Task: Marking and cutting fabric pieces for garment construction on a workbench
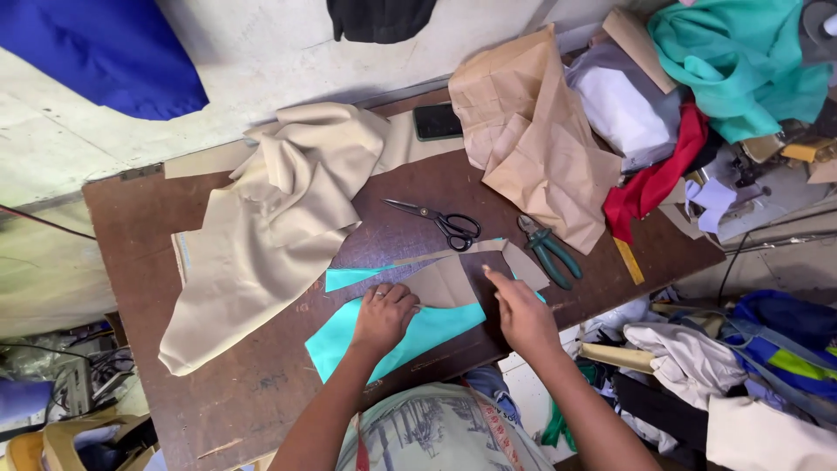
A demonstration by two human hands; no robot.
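Observation:
My left hand [384, 316] rests flat, fingers curled, on a turquoise piece of fabric [410, 338] lying near the front edge of the brown table [253, 392]. A small brown paper pattern piece [446, 283] lies on the fabric, touching my left fingertips. My right hand [520, 311] presses down beside the pattern, its index finger pointing along the paper's right edge. Neither hand holds a tool.
Black-handled scissors [440, 221] and green-handled pliers [547, 249] lie just beyond the hands. Beige cloth [270, 218] is heaped on the left, crumpled brown paper [532, 131] at the back right, a dark phone [436, 120] behind. Red, white and teal fabrics [741, 61] pile at the right.

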